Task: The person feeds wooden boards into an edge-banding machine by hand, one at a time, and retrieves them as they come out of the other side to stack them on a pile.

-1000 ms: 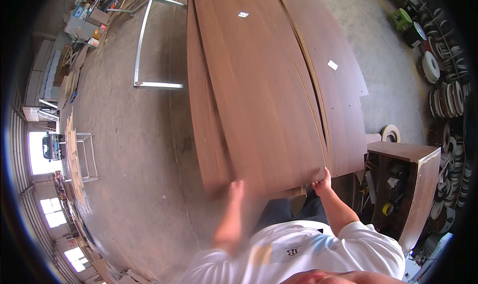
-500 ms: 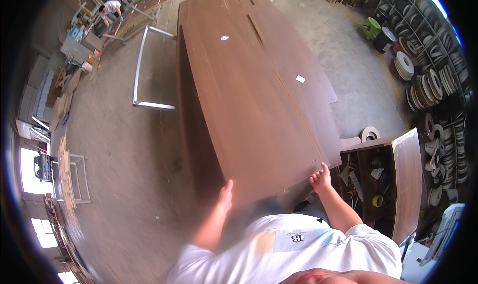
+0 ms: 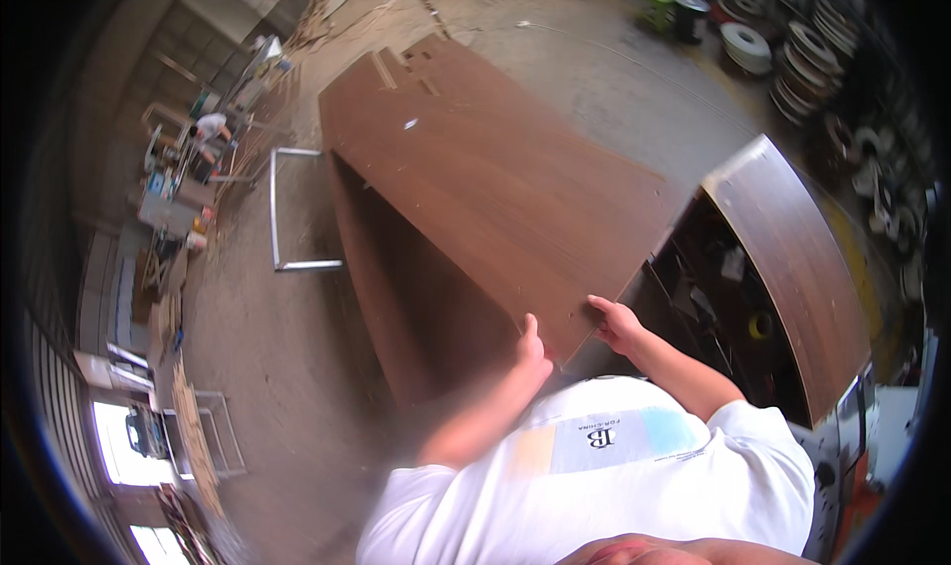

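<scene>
A large brown wooden panel stretches away from me, its near corner in front of my shirt. My left hand grips its left edge close to that corner, thumb up and the other fingers mostly hidden. On the near right edge my right hand holds the panel with the thumb on top; its fingertips under the board are out of sight. Beneath, a brown board shows along the left, with a dark wedge of shadow between the two. Small offcut strips lie at the far end.
An open brown cabinet with tape and tools inside stands close on my right. A metal frame is left of the panel. Rolls of edge banding fill the far right. Another person bends over a bench at the far left.
The panel's near end has swung right, toward the cabinet, widening the dark gap on its left. My hands have come closer together around the near corner. The view has turned too.
</scene>
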Demonstrator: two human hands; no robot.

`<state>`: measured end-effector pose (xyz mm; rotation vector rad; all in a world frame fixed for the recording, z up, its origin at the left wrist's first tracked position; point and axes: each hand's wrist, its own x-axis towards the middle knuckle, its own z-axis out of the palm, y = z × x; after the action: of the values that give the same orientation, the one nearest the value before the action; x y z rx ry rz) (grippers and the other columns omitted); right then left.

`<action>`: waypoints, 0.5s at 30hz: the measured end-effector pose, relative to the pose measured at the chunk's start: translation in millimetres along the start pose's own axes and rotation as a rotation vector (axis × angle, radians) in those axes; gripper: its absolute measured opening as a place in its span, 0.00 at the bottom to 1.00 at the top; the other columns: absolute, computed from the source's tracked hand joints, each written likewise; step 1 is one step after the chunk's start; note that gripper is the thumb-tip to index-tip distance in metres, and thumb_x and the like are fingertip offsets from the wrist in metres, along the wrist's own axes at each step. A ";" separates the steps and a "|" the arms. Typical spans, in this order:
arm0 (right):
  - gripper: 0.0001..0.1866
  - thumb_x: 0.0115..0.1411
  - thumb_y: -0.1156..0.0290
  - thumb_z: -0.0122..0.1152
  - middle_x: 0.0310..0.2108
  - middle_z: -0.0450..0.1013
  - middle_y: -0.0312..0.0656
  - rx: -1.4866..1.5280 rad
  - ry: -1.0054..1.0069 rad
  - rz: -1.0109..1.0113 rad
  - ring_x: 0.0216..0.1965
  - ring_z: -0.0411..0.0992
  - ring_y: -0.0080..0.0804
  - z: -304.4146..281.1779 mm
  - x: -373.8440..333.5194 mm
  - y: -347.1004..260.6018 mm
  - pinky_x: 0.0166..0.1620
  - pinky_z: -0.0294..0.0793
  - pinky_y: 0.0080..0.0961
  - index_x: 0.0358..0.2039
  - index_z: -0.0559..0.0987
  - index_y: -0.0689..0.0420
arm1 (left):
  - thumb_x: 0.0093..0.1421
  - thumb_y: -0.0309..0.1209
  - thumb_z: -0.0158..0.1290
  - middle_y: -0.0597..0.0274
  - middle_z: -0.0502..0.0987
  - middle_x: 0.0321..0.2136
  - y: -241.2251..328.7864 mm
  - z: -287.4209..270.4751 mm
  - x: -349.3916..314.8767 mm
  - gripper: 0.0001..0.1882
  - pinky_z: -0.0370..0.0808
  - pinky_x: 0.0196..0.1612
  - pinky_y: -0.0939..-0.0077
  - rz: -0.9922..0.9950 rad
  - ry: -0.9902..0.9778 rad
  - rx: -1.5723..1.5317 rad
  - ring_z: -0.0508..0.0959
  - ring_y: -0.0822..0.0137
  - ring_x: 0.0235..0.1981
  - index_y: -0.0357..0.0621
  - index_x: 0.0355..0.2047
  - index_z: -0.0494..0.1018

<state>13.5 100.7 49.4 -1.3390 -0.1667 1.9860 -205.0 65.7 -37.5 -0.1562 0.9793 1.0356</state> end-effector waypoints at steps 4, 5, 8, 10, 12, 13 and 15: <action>0.18 0.62 0.61 0.63 0.45 0.77 0.39 -0.116 0.029 -0.024 0.46 0.76 0.32 -77.0 -15.3 -25.8 0.49 0.75 0.31 0.50 0.78 0.55 | 0.67 0.56 0.46 0.63 0.78 0.44 -62.3 75.2 -21.3 0.26 0.76 0.48 0.64 -0.115 -0.076 0.062 0.78 0.64 0.45 0.50 0.52 0.71; 0.18 0.62 0.61 0.63 0.45 0.77 0.39 -0.134 0.031 -0.039 0.46 0.76 0.32 -88.2 -32.2 -38.7 0.50 0.75 0.31 0.49 0.78 0.55 | 0.67 0.56 0.47 0.62 0.78 0.44 -74.5 86.3 -30.9 0.26 0.76 0.47 0.63 -0.138 -0.103 0.144 0.78 0.63 0.45 0.50 0.52 0.71; 0.17 0.61 0.62 0.64 0.42 0.79 0.38 -0.131 0.065 -0.116 0.40 0.78 0.30 -144.9 -71.6 -69.7 0.45 0.76 0.30 0.48 0.79 0.56 | 0.67 0.54 0.48 0.56 0.78 0.45 -109.1 123.3 -47.5 0.24 0.78 0.44 0.62 -0.201 -0.168 0.448 0.79 0.60 0.45 0.46 0.49 0.71; 0.16 0.60 0.62 0.65 0.39 0.79 0.38 -0.102 0.132 -0.165 0.37 0.78 0.28 -182.4 -95.4 -83.9 0.41 0.76 0.28 0.46 0.79 0.57 | 0.68 0.51 0.48 0.53 0.78 0.45 -121.0 145.5 -56.6 0.23 0.79 0.44 0.63 -0.240 -0.219 0.630 0.79 0.59 0.45 0.44 0.49 0.69; 0.19 0.58 0.60 0.66 0.38 0.79 0.40 -0.128 0.245 -0.212 0.34 0.77 0.28 -216.3 -117.0 -96.3 0.36 0.73 0.26 0.45 0.79 0.59 | 0.68 0.49 0.48 0.51 0.77 0.45 -121.3 152.9 -56.0 0.23 0.79 0.43 0.64 -0.226 -0.225 0.717 0.80 0.59 0.44 0.42 0.49 0.67; 0.21 0.57 0.58 0.67 0.39 0.78 0.42 -0.169 0.310 -0.233 0.34 0.76 0.29 -236.2 -127.0 -101.8 0.34 0.71 0.26 0.45 0.79 0.61 | 0.68 0.49 0.48 0.50 0.77 0.45 -116.1 148.6 -48.8 0.23 0.79 0.43 0.64 -0.196 -0.204 0.722 0.80 0.59 0.44 0.41 0.50 0.66; 0.23 0.55 0.56 0.68 0.39 0.78 0.42 -0.278 0.464 -0.184 0.38 0.76 0.31 -274.2 -149.7 -116.0 0.40 0.73 0.28 0.44 0.79 0.61 | 0.69 0.47 0.48 0.47 0.76 0.46 -97.8 140.4 -28.6 0.23 0.79 0.42 0.64 -0.154 -0.163 0.731 0.80 0.58 0.44 0.41 0.52 0.63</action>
<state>332.7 16.0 94.0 -1.8534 -0.3411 1.4921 -47.4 69.3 35.2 0.4434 1.1174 0.4920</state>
